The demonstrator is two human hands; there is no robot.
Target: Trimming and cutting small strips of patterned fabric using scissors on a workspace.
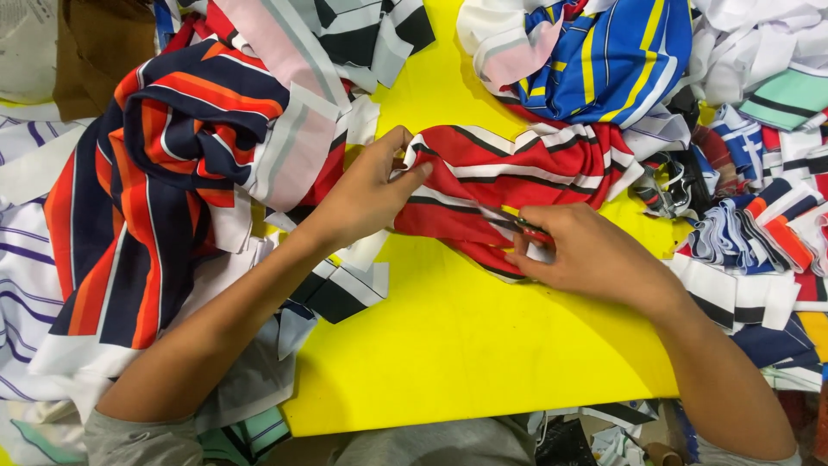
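My left hand (pixel 371 194) is pinching the upper left edge of the red striped cloth (pixel 509 168), thumb and fingers closed tight on a fold of it, right where the white and black stripes bunch up. The cloth runs from that pinch off to the right, across the yellow desk (pixel 457 345), and its far end disappears under the heap of blue and yellow striped fabric (pixel 604 56) at the top.

My right hand (pixel 586 255) sits at the lower edge of the same red cloth, fingers curled in over it. There's something small with a red handle (pixel 533 231) poking out from under my fingers, touching the cloth; I can't tell for sure what it is, since my hand covers most of it. So that grip is closed, on the small tool and pressing the cloth edge.

The red cloth lies between my two hands, stretched slightly from the left pinch down to the right one, crumpled in the middle.

To my left, a big navy, orange and white striped piece (pixel 147 190) is piled up just beside my left forearm. To my right, a stack of cut striped strips (pixel 759 233) sits near my right wrist, with a mint green piece (pixel 789 97) above it.
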